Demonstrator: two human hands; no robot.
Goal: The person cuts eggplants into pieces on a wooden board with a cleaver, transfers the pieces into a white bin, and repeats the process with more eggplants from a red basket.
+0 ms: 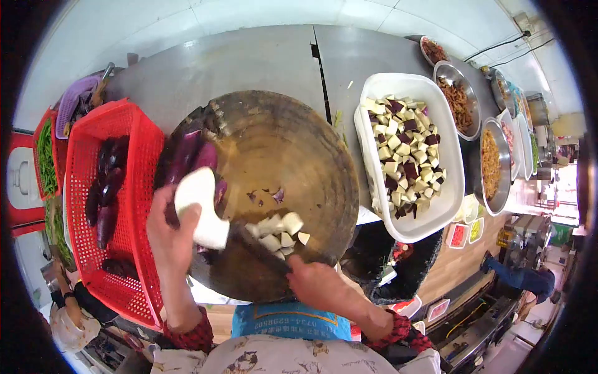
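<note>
My left hand (169, 240) grips a peeled, halved eggplant (202, 206) on the round wooden chopping board (293, 149), its white cut face turned up. My right hand (317, 282) holds a knife (256, 244) whose blade lies against the eggplant's cut end. A small heap of white eggplant cubes (279, 232) sits just right of the blade. More purple eggplants (190, 156) lie on the board's left side behind my left hand.
A red basket (134, 212) with whole eggplants stands left of the board. A white tub (436, 124) of cut eggplant cubes stands right. Metal bowls (498, 162) of food line the steel counter (249, 59) farther right. Another person's arm (68, 305) shows at lower left.
</note>
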